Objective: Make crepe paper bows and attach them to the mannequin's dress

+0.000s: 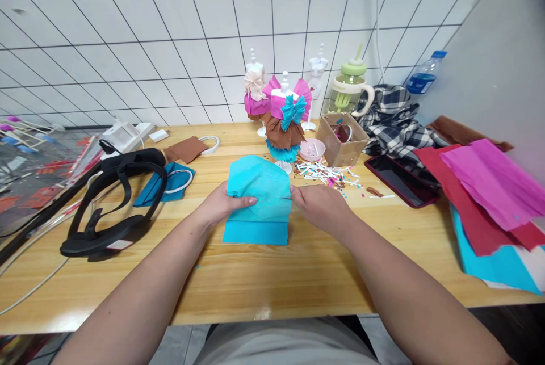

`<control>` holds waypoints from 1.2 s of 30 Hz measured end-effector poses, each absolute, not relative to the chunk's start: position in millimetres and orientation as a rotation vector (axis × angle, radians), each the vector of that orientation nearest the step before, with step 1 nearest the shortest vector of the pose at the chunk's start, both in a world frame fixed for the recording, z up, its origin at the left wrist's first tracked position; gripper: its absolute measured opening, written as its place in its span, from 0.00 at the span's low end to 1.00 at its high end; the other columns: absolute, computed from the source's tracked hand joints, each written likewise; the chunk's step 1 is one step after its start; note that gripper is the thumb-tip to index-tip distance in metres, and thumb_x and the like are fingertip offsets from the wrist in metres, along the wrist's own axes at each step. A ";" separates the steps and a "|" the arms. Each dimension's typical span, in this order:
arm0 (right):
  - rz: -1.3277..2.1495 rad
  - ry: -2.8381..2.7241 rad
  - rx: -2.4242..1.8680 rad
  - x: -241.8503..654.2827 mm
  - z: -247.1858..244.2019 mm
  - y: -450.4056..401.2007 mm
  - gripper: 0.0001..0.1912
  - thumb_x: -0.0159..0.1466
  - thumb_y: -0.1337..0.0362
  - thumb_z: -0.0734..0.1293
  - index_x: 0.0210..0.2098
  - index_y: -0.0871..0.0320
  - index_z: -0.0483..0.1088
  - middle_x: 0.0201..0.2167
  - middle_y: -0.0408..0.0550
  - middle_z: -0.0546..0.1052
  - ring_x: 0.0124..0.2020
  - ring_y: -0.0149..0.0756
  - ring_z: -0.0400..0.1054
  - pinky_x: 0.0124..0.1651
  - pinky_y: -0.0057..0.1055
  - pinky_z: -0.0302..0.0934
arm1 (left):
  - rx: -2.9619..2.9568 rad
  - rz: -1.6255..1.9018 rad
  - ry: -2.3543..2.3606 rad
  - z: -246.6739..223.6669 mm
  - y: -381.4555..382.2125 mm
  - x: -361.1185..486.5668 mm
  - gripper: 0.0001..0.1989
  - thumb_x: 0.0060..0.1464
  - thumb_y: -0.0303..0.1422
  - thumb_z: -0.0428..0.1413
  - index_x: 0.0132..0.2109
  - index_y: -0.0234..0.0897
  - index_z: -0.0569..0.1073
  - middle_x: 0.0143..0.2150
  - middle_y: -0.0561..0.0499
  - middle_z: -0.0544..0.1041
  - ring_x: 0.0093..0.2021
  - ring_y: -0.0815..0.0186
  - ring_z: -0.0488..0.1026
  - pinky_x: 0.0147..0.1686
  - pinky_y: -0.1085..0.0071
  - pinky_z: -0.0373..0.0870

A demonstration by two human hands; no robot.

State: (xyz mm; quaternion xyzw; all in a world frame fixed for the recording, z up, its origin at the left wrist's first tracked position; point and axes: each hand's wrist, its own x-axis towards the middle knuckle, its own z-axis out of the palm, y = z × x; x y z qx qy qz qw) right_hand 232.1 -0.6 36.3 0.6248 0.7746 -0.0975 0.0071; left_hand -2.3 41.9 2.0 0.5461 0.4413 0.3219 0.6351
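Note:
A sheet of turquoise crepe paper [259,180] is held up over the table between my two hands. My left hand [225,203] grips its left edge, thumb lying across the front and fingers hidden behind. On the right edge, my right hand [317,203] pinches the paper between thumb and curled fingers, with small creases running in from there. Below hangs or lies a flat turquoise strip [255,233]; whether it is the same sheet I cannot tell. Just behind the paper stands a small mannequin [285,107] dressed in pink, brown and turquoise crepe paper.
Two more mannequins [254,89] stand at the wall. White paper scraps [327,173] lie by a cardboard box [343,146] and a pink dish [313,150]. A phone [400,180] and crepe sheets [489,200] are right; a black headset [114,200] is left.

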 end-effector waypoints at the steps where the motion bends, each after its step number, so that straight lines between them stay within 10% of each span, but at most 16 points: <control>1: -0.308 2.420 1.953 232.2 36.1 -0.5 0.33 0.71 0.54 0.42 0.37 0.56 0.76 0.38 0.52 0.80 0.41 0.43 0.74 0.38 0.32 0.60 | 1.252 0.738 1.014 1.9 42.1 -2.3 0.35 0.35 0.38 0.70 0.52 0.33 0.72 0.52 0.38 0.77 0.52 0.44 0.74 0.50 0.54 0.73; 36: -0.331 2.414 1.945 228.7 37.1 -2.2 0.32 0.71 0.54 0.43 0.36 0.57 0.76 0.37 0.53 0.80 0.40 0.42 0.73 0.37 0.32 0.59 | 1.385 0.730 1.004 -1.1 42.4 -2.4 0.34 0.39 0.38 0.68 0.53 0.33 0.70 0.55 0.40 0.75 0.53 0.47 0.73 0.51 0.54 0.72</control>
